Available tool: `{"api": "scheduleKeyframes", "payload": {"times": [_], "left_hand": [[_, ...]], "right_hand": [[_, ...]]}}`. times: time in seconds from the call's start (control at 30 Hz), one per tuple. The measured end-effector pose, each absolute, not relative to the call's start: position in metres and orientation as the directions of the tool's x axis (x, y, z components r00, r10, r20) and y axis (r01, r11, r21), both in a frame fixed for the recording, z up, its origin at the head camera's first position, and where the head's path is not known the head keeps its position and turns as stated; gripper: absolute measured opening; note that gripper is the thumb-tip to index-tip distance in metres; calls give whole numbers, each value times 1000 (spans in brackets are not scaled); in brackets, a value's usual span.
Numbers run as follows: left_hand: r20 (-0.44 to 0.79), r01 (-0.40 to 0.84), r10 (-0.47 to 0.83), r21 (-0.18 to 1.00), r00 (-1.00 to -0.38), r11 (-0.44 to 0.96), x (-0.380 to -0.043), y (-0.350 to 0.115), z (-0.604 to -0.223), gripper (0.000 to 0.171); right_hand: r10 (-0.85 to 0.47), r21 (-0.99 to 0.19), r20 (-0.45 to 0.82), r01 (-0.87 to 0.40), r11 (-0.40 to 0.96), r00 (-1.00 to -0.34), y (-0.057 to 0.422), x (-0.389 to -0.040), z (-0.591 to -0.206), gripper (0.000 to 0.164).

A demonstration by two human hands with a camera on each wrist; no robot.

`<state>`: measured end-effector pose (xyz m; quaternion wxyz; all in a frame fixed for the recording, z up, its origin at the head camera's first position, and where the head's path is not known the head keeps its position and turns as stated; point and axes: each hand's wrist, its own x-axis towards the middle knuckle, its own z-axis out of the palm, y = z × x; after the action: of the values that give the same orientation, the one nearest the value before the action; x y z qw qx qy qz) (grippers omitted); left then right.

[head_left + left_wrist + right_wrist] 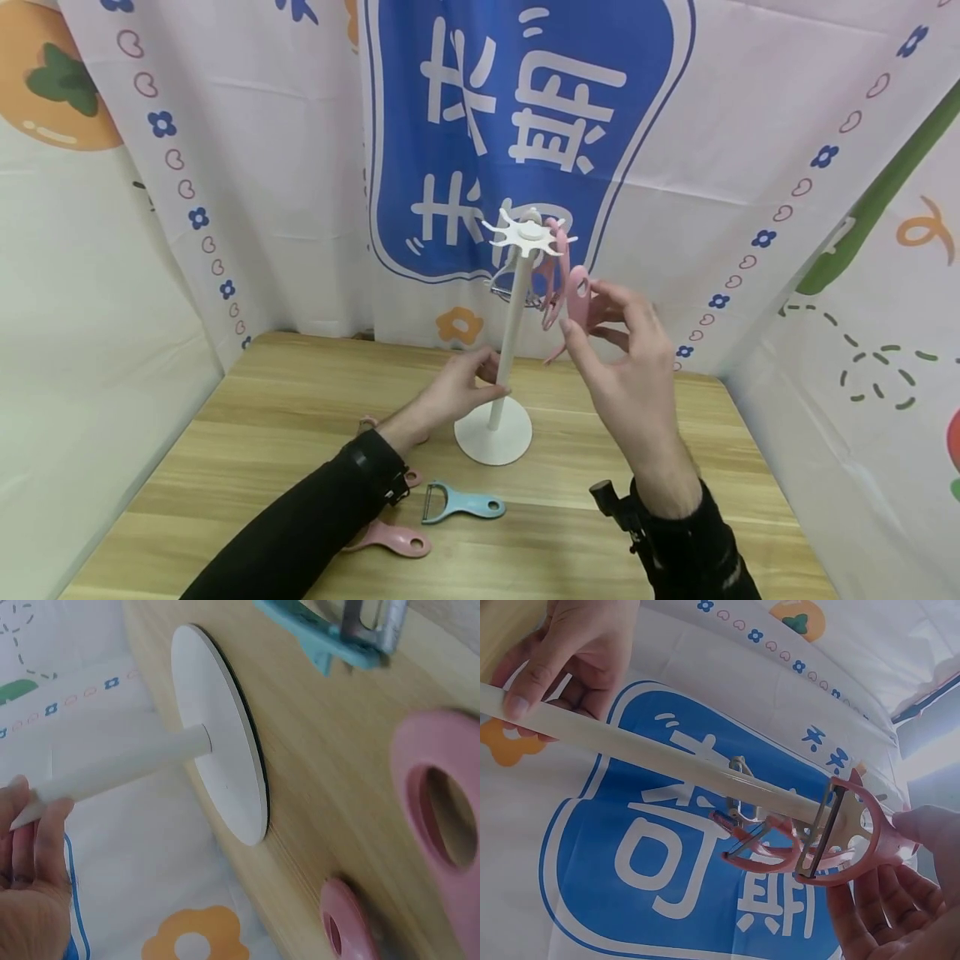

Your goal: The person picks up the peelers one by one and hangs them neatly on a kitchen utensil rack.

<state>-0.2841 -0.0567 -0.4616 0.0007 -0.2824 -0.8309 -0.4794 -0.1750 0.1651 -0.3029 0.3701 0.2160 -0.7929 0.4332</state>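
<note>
A white stand has a pole point(512, 333) topped by a ring of curved hooks point(531, 234). My left hand point(455, 387) grips the lower pole between thumb and fingers, above the round base point(492, 451). Beside the hooks, on their right, my right hand point(633, 375) pinches a pink peeler point(578, 293) by its handle, hole end up. In the right wrist view its blade frame point(861, 879) faces the pole. Another pink peeler point(761, 865) hangs from the hooks. A further peeler with a metal head point(742, 810) hangs behind the pole.
On the wooden table point(600, 533), a light-blue peeler point(472, 504) and a pink peeler point(397, 538) lie in front of the base. More pink peelers lie partly hidden by my left forearm. A printed curtain point(300, 208) stands behind the table.
</note>
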Motion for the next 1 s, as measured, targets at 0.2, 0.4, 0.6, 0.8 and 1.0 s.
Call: {"api": "scheduleKeyframes", "payload": {"times": [0.2,0.4,0.6,0.8,1.0], "left_hand": [[264,424,392,809,-881,408,-281,-50,-462,26],[268,396,341,827,-901,399,-278,-44,-462,28],[269,391,325,825,-907,408,-277,-40,-463,30],[252,380,329,825,-910,419,-277,-39,-465,30],[237,373,339,827,-910,421,-278,-40,-466,29]], "right_hand": [[10,-540,774,-652,532,-633,165,-181,-298,49],[42,-546,779,-643,537,-625,166,-190,-293,46],[54,-547,786,-653,523,-615,161,-190,-280,44],[45,-578,759,-640,507,-650,157,-190,-273,44],[28,-581,747,-631,514,-664,157,-196,-275,44]]}}
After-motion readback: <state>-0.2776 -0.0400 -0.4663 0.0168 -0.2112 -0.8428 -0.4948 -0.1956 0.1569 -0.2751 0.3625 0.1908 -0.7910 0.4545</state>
